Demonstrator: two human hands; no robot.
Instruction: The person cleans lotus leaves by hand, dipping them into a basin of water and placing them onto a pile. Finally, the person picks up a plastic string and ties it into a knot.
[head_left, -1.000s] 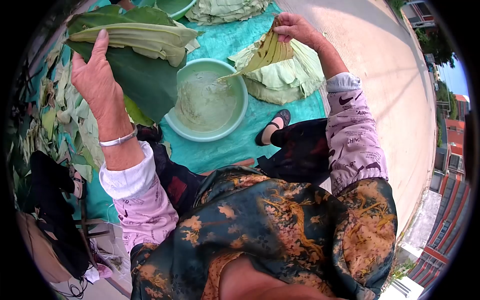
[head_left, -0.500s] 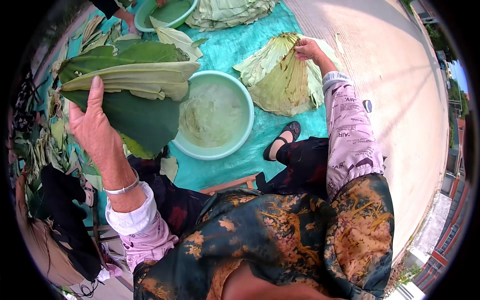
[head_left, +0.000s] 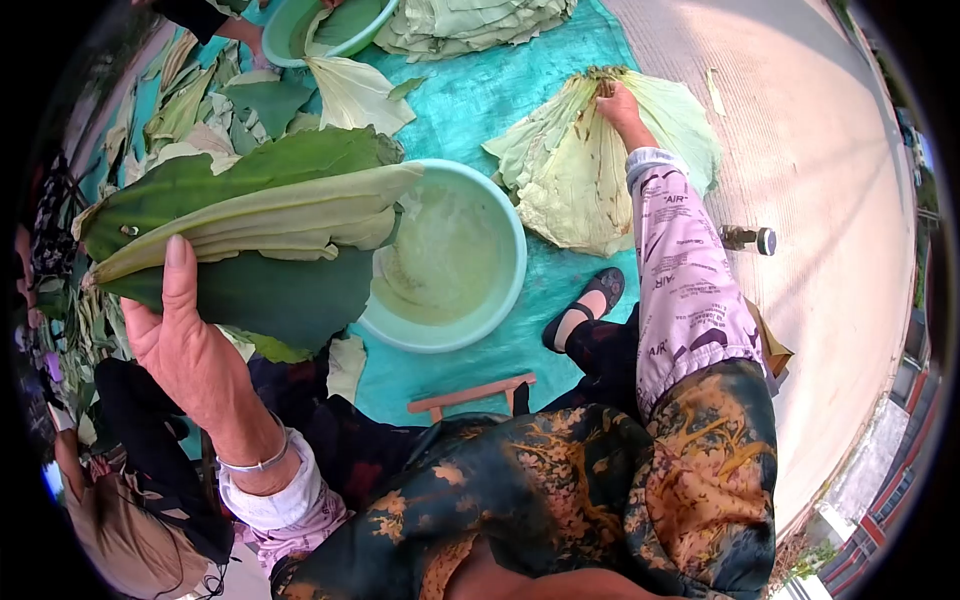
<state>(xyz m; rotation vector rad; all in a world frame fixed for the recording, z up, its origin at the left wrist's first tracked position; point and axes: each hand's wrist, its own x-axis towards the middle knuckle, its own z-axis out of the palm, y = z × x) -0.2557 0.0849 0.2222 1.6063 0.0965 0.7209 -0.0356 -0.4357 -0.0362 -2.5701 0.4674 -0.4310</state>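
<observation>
the right sleeve (head_left: 690, 300) carries the word "air" (head_left: 676, 200), printed in capitals inside quotation marks, in at least 2 places along the arm. dark ticks (head_left: 737, 326) shaped like the nike swoosh stand among lines of fine print too small to read. the left sleeve (head_left: 308, 527) bears print too, also illegible.

Between the basin (head_left: 511, 270) and right leaf stack (head_left: 585, 185) runs a narrow gap (teal sheet (head_left: 545, 272)). Held leaves (head_left: 290, 210) block the basin's left, seemingly overhanging.

Smooth plastic basin (head_left: 518, 245); matt, ribbed leaves (head_left: 270, 215) at ten o'clock; shiny metal bracelet (head_left: 262, 465), eight; glossy cloth garment (head_left: 530, 485), six.
</observation>
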